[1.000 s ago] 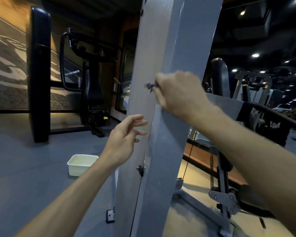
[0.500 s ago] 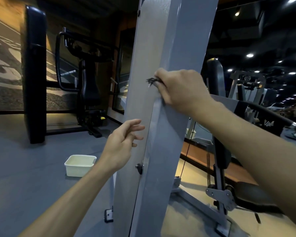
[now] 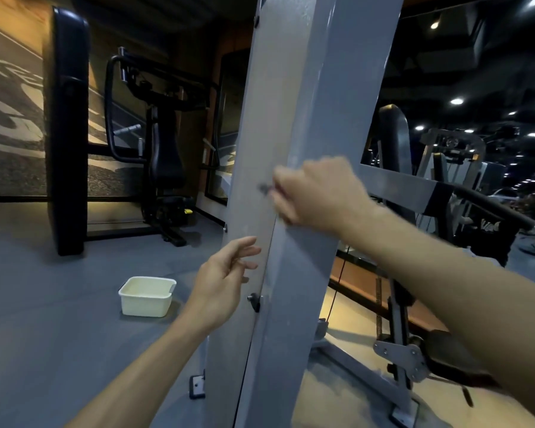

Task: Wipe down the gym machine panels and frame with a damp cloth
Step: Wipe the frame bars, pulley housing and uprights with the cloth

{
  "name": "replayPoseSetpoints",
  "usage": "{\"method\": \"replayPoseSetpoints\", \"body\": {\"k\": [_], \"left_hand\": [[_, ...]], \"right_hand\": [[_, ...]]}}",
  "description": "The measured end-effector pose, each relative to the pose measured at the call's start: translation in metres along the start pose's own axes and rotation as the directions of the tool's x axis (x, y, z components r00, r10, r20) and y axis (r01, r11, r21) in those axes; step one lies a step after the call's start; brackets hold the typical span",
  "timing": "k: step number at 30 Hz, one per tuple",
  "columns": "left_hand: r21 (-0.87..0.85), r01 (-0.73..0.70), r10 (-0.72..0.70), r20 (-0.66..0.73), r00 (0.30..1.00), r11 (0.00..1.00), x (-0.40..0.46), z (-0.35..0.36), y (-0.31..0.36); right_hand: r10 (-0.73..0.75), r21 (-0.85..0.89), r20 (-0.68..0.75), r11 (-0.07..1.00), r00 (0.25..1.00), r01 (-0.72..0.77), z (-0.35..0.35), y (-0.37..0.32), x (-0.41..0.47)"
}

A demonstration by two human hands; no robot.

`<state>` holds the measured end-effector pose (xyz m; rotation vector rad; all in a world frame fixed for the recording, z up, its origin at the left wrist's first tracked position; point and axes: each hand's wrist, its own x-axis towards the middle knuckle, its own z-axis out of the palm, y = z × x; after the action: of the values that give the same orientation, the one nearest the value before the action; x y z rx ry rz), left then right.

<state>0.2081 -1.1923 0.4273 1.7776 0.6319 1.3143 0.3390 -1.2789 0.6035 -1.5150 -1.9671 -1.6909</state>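
Note:
A tall grey machine upright (image 3: 303, 88) fills the middle of the view, with a flat grey panel (image 3: 260, 134) on its left face. My right hand (image 3: 317, 193) grips a dark cloth (image 3: 264, 188) against the upright's front edge; only a small dark tip of the cloth shows past my fingers. My left hand (image 3: 223, 278) hovers lower down beside the panel with relaxed fingers, holding nothing. A black bolt (image 3: 254, 299) sits on the panel just below that hand.
A white plastic tub (image 3: 146, 295) stands on the grey floor to the left. A black weight machine (image 3: 162, 156) and a tall black pad (image 3: 67, 125) stand behind it. The machine's base frame (image 3: 393, 393) and a black-gripped lever arm (image 3: 482, 208) extend right.
My right hand with the cloth has slid down the upright's edge. My left hand has stayed at about the same spot beside the panel.

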Motion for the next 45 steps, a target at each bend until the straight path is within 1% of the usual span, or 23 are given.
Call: {"method": "replayPoseSetpoints", "body": {"k": [2, 4, 6, 8, 10, 13, 14, 15, 16, 17, 19, 21, 24, 26, 27, 29, 30, 32, 34, 38, 40, 43, 45], "left_hand": [[0.007, 0.018, -0.018, 0.011, 1.000, 1.000, -0.003, 0.004, -0.004], [-0.004, 0.032, -0.032, 0.016, 0.999, 0.999, -0.006, 0.007, -0.006], [-0.015, 0.045, -0.045, 0.019, 0.999, 0.999, -0.011, 0.011, -0.008], [-0.001, 0.038, -0.038, 0.016, 0.999, 0.999, -0.017, 0.014, -0.012], [0.033, 0.022, -0.022, -0.007, 1.000, 0.999, -0.017, 0.014, -0.019], [0.025, 0.022, -0.022, 0.000, 1.000, 0.999, -0.017, 0.009, -0.023], [0.013, 0.029, -0.029, 0.015, 0.999, 0.999, -0.018, 0.007, -0.021], [-0.002, 0.041, -0.040, 0.032, 0.999, 0.999, -0.018, 0.005, -0.020], [-0.018, 0.050, -0.049, 0.041, 0.998, 0.999, -0.017, 0.003, -0.020], [-0.034, 0.057, -0.055, 0.047, 0.997, 0.998, -0.015, 0.001, -0.021], [-0.050, 0.062, -0.059, 0.059, 0.996, 0.997, -0.012, 0.001, -0.019], [-0.059, 0.044, -0.040, 0.077, 0.996, 0.997, -0.008, 0.003, -0.017], [-0.074, 0.023, -0.017, 0.083, 0.996, 0.997, -0.006, 0.006, -0.016], [-0.076, 0.024, -0.017, 0.097, 0.995, 0.997, -0.008, 0.007, -0.017], [-0.068, 0.024, -0.017, 0.107, 0.994, 0.997, -0.009, 0.007, -0.018], [-0.046, 0.005, 0.000, 0.115, 0.993, 0.999, -0.011, 0.008, -0.018], [-0.045, 0.002, 0.002, 0.104, 0.995, 0.999, -0.010, 0.008, -0.018], [-0.055, 0.013, -0.008, 0.076, 0.997, 0.998, -0.006, 0.008, -0.019], [-0.046, 0.021, -0.018, 0.069, 0.997, 0.999, -0.005, 0.009, -0.020], [-0.046, 0.023, -0.019, 0.076, 0.997, 0.999, -0.008, 0.011, -0.023], [-0.032, 0.017, -0.015, 0.073, 0.997, 0.999, -0.008, 0.011, -0.024], [-0.036, 0.010, -0.007, 0.085, 0.996, 0.999, -0.009, 0.012, -0.025], [-0.041, 0.005, -0.001, 0.093, 0.996, 0.999, -0.010, 0.012, -0.023]], "right_hand": [[0.097, -0.047, 0.139, 0.995, 0.985, -0.091, -0.016, -0.001, 0.021], [0.101, -0.098, 0.187, 0.992, 0.977, -0.084, -0.016, -0.014, 0.026], [0.047, -0.141, 0.250, 0.990, 0.967, -0.011, -0.012, -0.038, 0.017], [-0.045, -0.046, 0.383, 0.997, 0.923, 0.068, 0.001, -0.063, -0.002], [-0.087, -0.021, 0.485, 0.994, 0.870, 0.111, 0.011, -0.087, -0.025], [-0.179, 0.074, 0.517, 0.984, 0.837, 0.165, 0.019, -0.096, -0.046], [-0.191, 0.057, 0.514, 0.980, 0.836, 0.189, 0.016, -0.085, -0.042], [-0.178, 0.005, 0.407, 0.981, 0.896, 0.193, 0.014, -0.069, -0.036], [-0.120, -0.054, 0.231, 0.989, 0.966, 0.136, 0.010, -0.048, -0.028], [-0.018, -0.091, 0.068, 0.996, 0.998, 0.024, 0.002, -0.022, -0.019], [0.061, -0.079, -0.052, 0.995, 0.997, -0.065, -0.009, 0.021, -0.014], [0.053, 0.065, -0.057, 0.997, 0.997, -0.049, -0.006, 0.038, -0.022], [0.031, 0.204, -0.091, 0.979, 0.995, -0.012, 0.021, 0.008, -0.055], [-0.022, 0.240, -0.034, 0.970, 0.999, 0.030, 0.040, -0.032, -0.083], [-0.091, 0.238, -0.029, 0.967, 0.995, 0.095, 0.048, -0.046, -0.095], [-0.211, 0.227, 0.013, 0.953, 0.977, 0.203, 0.049, -0.046, -0.098], [-0.205, 0.219, 0.011, 0.955, 0.979, 0.197, 0.044, -0.037, -0.088], [-0.044, 0.222, -0.070, 0.973, 0.997, 0.058, 0.030, -0.010, -0.055], [0.124, 0.228, -0.115, 0.969, 0.986, -0.095, 0.017, 0.014, -0.023], [0.209, 0.234, -0.195, 0.959, 0.958, -0.162, 0.035, -0.011, -0.036], [0.134, 0.293, -0.098, 0.951, 0.986, -0.100, 0.056, -0.049, -0.085], [-0.125, 0.368, 0.067, 0.925, 0.990, 0.092, 0.076, -0.091, -0.152], [-0.223, 0.318, 0.060, 0.928, 0.973, 0.193, 0.077, -0.080, -0.152]]}}
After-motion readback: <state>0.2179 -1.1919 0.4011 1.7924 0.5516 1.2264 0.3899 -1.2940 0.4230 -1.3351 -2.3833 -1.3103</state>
